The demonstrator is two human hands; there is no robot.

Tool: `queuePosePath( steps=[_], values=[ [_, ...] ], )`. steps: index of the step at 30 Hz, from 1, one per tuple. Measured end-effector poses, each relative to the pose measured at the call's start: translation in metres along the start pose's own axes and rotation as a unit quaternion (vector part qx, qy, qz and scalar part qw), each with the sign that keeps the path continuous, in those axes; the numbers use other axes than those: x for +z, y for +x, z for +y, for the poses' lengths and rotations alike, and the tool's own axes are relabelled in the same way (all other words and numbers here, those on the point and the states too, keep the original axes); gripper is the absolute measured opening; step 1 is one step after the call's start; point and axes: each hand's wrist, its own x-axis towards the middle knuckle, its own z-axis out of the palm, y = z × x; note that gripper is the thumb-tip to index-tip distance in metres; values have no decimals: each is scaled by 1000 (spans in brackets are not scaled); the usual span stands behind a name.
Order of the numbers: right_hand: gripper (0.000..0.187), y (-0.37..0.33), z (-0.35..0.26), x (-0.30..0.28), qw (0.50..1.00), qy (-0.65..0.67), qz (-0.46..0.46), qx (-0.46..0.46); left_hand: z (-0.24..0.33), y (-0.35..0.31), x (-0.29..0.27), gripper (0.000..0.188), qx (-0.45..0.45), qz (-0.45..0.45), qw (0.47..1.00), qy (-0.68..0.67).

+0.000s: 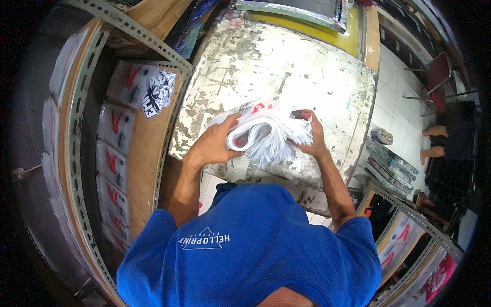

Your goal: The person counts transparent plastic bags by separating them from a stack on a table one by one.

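Observation:
A thick bundle of thin white sheets, apparently plastic bags, lies folded over in a loop on a worn, paint-flaked table. Red and grey print shows along its far side, and the loose edges fan out at the right. My left hand grips the rounded fold, thumb low and fingers over the top. Around the fanned edges on the other side curls my right hand, its fingertips dark with stain. Some fingers of both hands are hidden behind the bundle.
At the table's far end rest a yellow screen and a grey frame. Left stands a metal-framed shelf with stacked printed bags. Rightward are a can, stacked frames, a chair and another person's bare feet.

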Motion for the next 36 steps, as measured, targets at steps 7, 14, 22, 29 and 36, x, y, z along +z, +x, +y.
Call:
queuePosePath(
  steps=[7,14,22,29,36],
  values=[
    [53,1,-4,8,999,-17,21,20,-8,-4,19,28,-40,97,991,78],
    [53,8,-4,17,997,-13,76,25,26,26,14,21,-101,143,982,-64],
    [50,13,-14,32,988,-58,138,34,-4,24,30,27,-168,126,951,-225],
    [50,7,-6,37,985,-62,153,52,18,4,22,68,-70,81,959,-261],
    [50,8,-10,38,981,-83,167,46,27,-1,22,150,78,-69,990,-96]
  ],
)
